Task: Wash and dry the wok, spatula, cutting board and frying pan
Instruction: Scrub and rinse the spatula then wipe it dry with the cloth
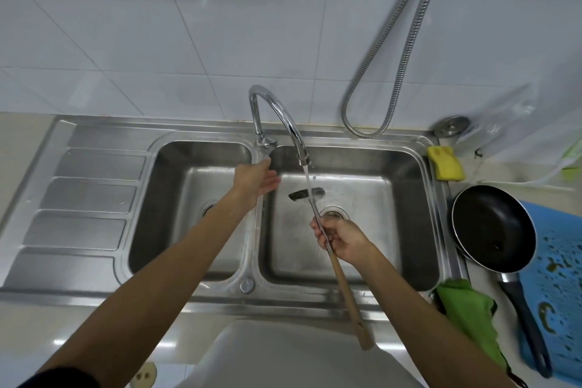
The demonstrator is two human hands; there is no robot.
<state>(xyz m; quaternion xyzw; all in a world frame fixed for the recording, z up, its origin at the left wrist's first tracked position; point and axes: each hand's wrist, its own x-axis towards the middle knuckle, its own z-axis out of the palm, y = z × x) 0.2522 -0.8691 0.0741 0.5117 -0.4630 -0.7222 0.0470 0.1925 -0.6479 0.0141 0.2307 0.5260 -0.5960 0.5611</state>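
Nearest me, both forearms reach out over the double sink [409, 148]; its right basin takes water running from the tap [285, 116]; on the counter to the right I see the frying pan [491, 227] resting partly on a blue cutting board [557, 287], a green cloth [469, 309] near them, a yellow sponge [445, 162] farther back; my right hand [341, 241] is closed around the spatula [327, 242], blade under the stream; my left hand [256, 178], fingers loosely spread and holding nothing, touches the tap lever.

left hand [256, 178] extended, fingers loose | right hand [341, 239] grip closed, arm forward
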